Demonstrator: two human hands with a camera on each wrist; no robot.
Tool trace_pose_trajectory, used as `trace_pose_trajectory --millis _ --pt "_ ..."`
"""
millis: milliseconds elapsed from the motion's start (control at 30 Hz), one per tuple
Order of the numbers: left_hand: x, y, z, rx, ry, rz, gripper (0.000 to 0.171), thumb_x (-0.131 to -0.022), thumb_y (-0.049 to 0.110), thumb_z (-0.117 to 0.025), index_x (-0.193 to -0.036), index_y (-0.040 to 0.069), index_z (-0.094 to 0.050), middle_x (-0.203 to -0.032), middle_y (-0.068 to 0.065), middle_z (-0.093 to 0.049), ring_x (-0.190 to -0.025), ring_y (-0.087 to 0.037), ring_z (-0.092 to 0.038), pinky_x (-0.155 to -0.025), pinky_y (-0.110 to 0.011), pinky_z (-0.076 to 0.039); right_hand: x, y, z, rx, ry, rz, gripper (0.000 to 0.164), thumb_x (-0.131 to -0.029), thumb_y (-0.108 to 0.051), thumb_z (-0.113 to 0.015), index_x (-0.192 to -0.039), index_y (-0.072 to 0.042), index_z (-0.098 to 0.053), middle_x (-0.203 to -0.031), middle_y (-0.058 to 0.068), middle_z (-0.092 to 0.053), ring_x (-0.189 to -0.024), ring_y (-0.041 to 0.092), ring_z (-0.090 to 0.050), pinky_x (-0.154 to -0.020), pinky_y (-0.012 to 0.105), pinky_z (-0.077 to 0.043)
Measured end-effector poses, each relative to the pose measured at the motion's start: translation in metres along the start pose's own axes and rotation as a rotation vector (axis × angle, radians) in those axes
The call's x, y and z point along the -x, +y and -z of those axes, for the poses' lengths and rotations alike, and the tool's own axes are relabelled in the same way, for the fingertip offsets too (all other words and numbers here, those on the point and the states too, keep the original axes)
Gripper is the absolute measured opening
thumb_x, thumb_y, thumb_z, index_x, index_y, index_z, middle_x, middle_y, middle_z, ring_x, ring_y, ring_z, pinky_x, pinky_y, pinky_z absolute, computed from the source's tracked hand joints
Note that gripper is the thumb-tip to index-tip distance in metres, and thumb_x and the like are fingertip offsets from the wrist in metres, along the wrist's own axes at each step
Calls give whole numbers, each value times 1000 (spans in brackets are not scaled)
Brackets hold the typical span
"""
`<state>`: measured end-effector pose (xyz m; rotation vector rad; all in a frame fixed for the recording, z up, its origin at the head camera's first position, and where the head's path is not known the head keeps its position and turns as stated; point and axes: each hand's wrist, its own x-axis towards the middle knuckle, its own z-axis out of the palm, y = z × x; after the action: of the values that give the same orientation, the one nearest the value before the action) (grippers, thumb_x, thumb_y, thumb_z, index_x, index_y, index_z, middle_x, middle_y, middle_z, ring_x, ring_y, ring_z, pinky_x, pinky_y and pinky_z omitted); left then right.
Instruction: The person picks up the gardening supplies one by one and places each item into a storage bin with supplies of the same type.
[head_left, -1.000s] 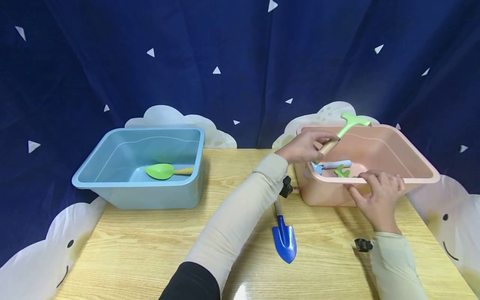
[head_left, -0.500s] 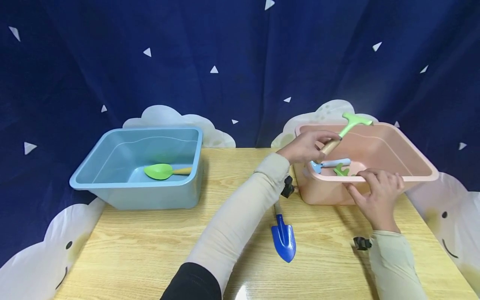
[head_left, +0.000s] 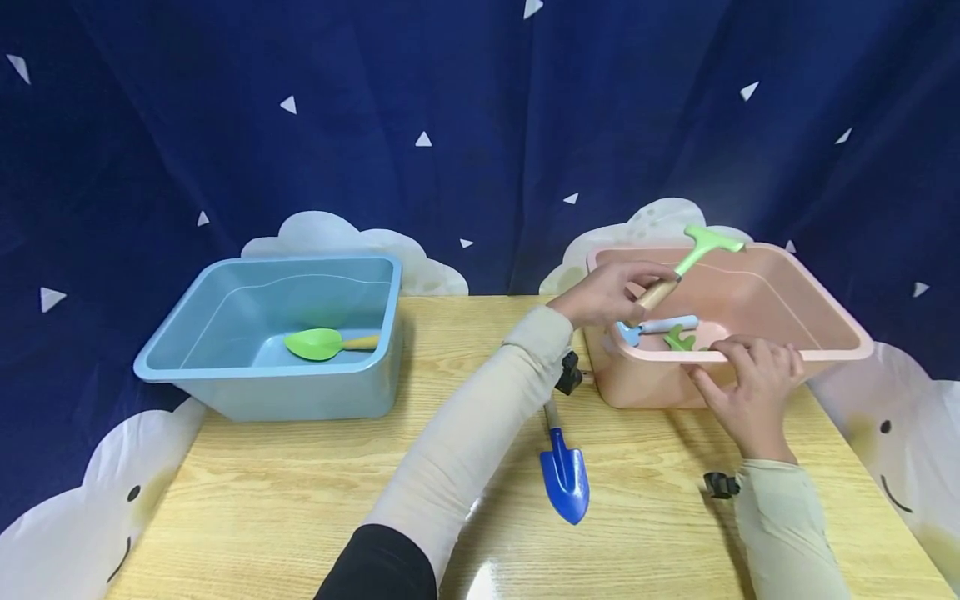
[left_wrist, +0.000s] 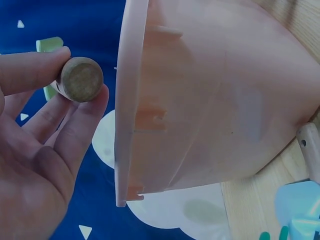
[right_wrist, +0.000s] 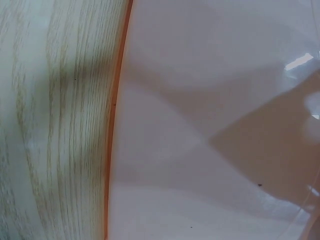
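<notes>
The rake [head_left: 689,257] hung tilted above the left part of the pink tub [head_left: 641,385], green head up and away from the person, wooden handle in the left hand [head_left: 613,293]. That hand pinched the handle near its butt between thumb and fingers; the left wrist view showed the end just past the grip. With the head so far from the pinch, it would likely have tended to turn, so a firm thumb and a steady wrist looked best. The right hand [head_left: 756,390] held the tub's front rim, fingers over the edge and thumb on the outside, which seemed a sound brace. Just below the left hand lay a light blue tool [head_left: 669,325], and between the hands a green piece [head_left: 678,340], both inside the tub; the rake probably called for enough height to clear them and the rim. Nearer the person than the left hand, a blue trowel [head_left: 565,479] lay on the bench [head_left: 315,492] beside the left sleeve [head_left: 457,450], where a low elbow might have caught it. Well to the left hand's left stood the blue tub [head_left: 285,397], a green scoop [head_left: 315,343] inside.
</notes>
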<state>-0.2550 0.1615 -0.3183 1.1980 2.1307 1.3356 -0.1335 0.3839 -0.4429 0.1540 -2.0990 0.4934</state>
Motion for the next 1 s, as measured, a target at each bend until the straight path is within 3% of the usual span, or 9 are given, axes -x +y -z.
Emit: trace_pose_trajectory --millis 233,433,567,767,1000 --pt "-2 -1 5 -34 24 0 58 -86 -8 -63 -140 13 -57 -141 -11 -60 -100 -18 -66 -77 -16 -53 -3 -4 -6 -14 -11 -11 73 -84 -70 -59 -96 2 -67 -100 23 -62 -102 48 -46 -112 63 -14" --pt "-3 -5 6 -115 87 -6 58 -89 -1 -63 -144 11 -52 -147 -5 -56 -123 -20 -62 -94 -14 -49 -2 -8 -11 -27 -31 -11 73 -84 -71 -58 -96 1 -68 -101 22 -63 -104 48 -46 -113 64 -14" --pt "2 -8 10 -167 150 15 53 -91 5 -62 -143 14 -54 -148 -1 -55 -128 -20 -58 -98 -16 -48 -1 -9 -13 -33 -21 -14 74 -84 -71 -58 -97 1 -68 -101 22 -62 -104 47 -46 -114 63 -12" --pt "20 -20 31 -174 294 38 46 -91 7 -56 -137 13 -59 -142 -3 -59 -124 -20 -60 -98 -22 -50 0 -10 -15 -45 -25 -4 72 -85 -70 -58 -97 1 -67 -102 22 -61 -103 47 -45 -113 63 -12" --pt "49 -56 59 -298 394 92 43 -90 6 -56 -132 9 -62 -136 -7 -62 -118 -26 -63 -97 -31 -52 -1 -10 -14 -41 -21 3 74 -84 -71 -58 -96 1 -67 -101 22 -62 -102 47 -46 -111 63 -15"
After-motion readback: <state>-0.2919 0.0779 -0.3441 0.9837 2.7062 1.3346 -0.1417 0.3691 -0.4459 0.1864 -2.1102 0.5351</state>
